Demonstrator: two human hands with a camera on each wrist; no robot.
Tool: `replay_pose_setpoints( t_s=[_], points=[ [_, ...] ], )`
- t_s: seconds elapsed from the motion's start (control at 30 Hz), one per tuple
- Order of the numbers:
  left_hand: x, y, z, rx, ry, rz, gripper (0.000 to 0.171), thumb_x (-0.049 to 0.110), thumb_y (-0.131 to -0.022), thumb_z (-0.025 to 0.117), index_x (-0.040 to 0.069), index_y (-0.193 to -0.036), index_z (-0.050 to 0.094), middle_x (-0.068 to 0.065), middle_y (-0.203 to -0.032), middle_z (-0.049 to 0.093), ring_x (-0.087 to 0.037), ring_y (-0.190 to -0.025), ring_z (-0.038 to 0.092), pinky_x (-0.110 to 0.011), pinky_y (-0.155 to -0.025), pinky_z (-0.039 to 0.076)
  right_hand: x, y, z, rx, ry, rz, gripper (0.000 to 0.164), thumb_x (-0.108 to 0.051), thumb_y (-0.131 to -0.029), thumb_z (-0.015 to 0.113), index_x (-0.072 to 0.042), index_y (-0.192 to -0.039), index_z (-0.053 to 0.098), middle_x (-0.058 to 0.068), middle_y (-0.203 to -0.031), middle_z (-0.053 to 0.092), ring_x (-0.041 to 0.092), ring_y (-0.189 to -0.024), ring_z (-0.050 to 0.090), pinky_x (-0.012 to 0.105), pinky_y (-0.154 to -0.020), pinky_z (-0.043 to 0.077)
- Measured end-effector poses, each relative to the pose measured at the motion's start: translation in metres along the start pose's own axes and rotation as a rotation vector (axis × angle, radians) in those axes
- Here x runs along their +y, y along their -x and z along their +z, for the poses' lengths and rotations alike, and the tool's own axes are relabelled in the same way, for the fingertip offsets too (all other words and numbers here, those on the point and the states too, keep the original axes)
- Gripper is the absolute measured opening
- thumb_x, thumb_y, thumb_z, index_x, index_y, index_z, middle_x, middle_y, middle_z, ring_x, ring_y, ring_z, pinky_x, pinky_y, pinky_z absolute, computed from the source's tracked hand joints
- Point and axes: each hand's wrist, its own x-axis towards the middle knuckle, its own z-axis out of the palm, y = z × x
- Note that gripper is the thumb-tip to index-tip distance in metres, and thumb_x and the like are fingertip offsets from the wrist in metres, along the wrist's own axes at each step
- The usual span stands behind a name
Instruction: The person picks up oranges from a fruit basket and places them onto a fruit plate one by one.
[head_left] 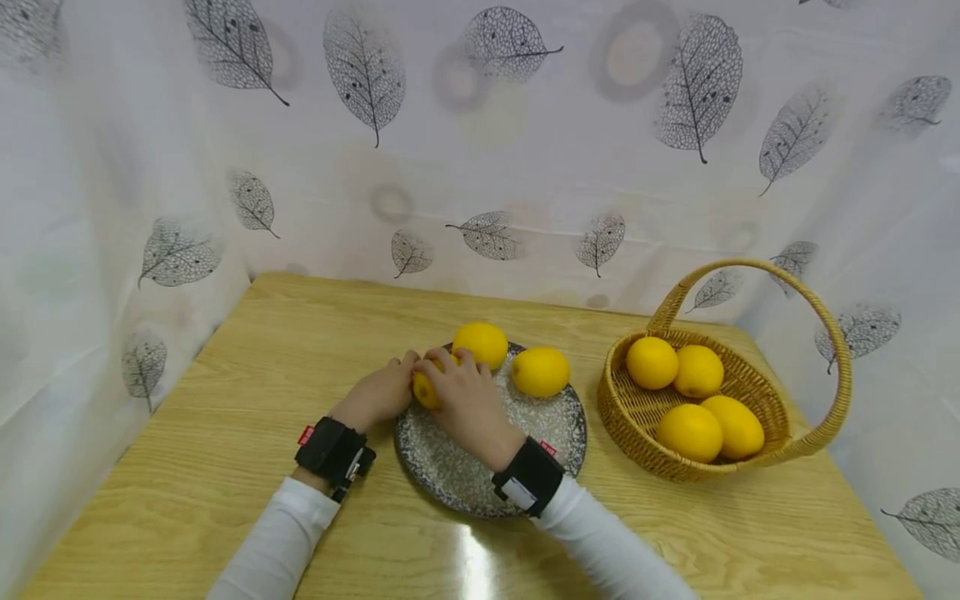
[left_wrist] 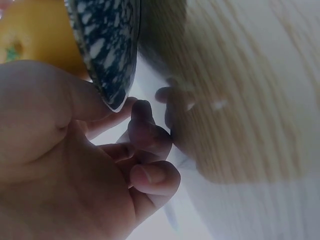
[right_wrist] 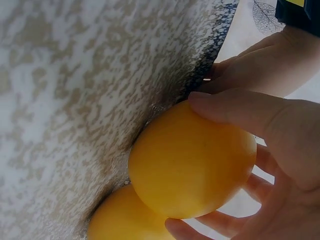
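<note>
A speckled grey plate (head_left: 465, 475) with a dark rim lies on the table. My right hand (head_left: 468, 404) grips a yellow lemon (right_wrist: 192, 160) over the plate's far-left part, thumb on one side and fingers round the other. The left hand (head_left: 378, 392) is at the plate's left edge, and its curled fingers hold the rim (left_wrist: 107, 55); the exact finger contact is partly hidden. Two more lemons lie on the plate, one at the back (head_left: 480, 344) and one at the right (head_left: 541, 372). In the right wrist view, another lemon (right_wrist: 125, 217) sits against the held one.
Right of the plate stands a wicker basket (head_left: 622, 425) with a tall arched handle (head_left: 836, 350), holding several lemons (head_left: 690, 433). The wooden table (head_left: 300, 333) meets a leaf-printed curtain (head_left: 525, 167) at the back and sides. Black bands (head_left: 528, 475) circle both wrists.
</note>
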Motion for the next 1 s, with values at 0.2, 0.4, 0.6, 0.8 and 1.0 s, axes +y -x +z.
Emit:
replay_pose_setpoints(
  t_s=[0.2,0.4,0.6,0.8,1.0],
  points=[
    [0.002,0.0,-0.001,0.01,-0.003,-0.001,0.029,0.008,-0.105,0.042,-0.003,-0.131,0.046,-0.03,-0.112,0.058,-0.037,-0.093,0.064,-0.049,-0.076,0.055,0.003,0.002,0.002,-0.008,-0.004,-0.042,0.055,-0.016,-0.085,0.083,-0.022,-0.135,0.061,0.001,-0.139,0.058,0.036,-0.132,0.053,0.051,-0.098,0.052],
    [0.002,-0.001,0.0,0.004,-0.008,0.004,0.026,0.01,-0.106,0.04,-0.002,-0.129,0.047,-0.028,-0.111,0.057,-0.036,-0.094,0.063,-0.047,-0.076,0.055,0.006,0.002,0.004,-0.018,-0.005,-0.047,0.056,-0.018,-0.086,0.083,-0.022,-0.137,0.06,0.002,-0.142,0.056,0.036,-0.135,0.05,0.052,-0.102,0.05],
    [0.003,-0.001,0.0,-0.006,-0.005,-0.008,0.028,0.014,-0.11,0.034,-0.002,-0.129,0.047,-0.027,-0.11,0.057,-0.035,-0.093,0.062,-0.047,-0.076,0.054,0.01,0.005,0.003,-0.009,-0.066,-0.052,0.059,-0.02,-0.084,0.085,-0.02,-0.137,0.06,0.004,-0.143,0.057,0.033,-0.133,0.051,0.052,-0.105,0.049],
    [0.002,-0.002,0.0,0.002,0.015,0.003,0.026,0.014,-0.11,0.035,-0.002,-0.126,0.047,-0.026,-0.108,0.057,-0.031,-0.087,0.06,-0.045,-0.073,0.053,0.01,0.009,-0.003,0.01,-0.124,-0.052,0.059,-0.022,-0.083,0.086,-0.019,-0.136,0.06,0.007,-0.143,0.056,0.032,-0.132,0.052,0.052,-0.106,0.048],
    [0.003,-0.002,0.001,-0.005,0.011,0.002,0.027,0.017,-0.111,0.034,-0.002,-0.126,0.047,-0.025,-0.108,0.057,-0.03,-0.088,0.059,-0.044,-0.074,0.053,0.01,0.012,-0.009,-0.001,-0.161,-0.043,0.063,-0.02,-0.082,0.086,-0.016,-0.138,0.059,0.011,-0.145,0.054,0.035,-0.134,0.051,0.054,-0.11,0.045]
  ],
)
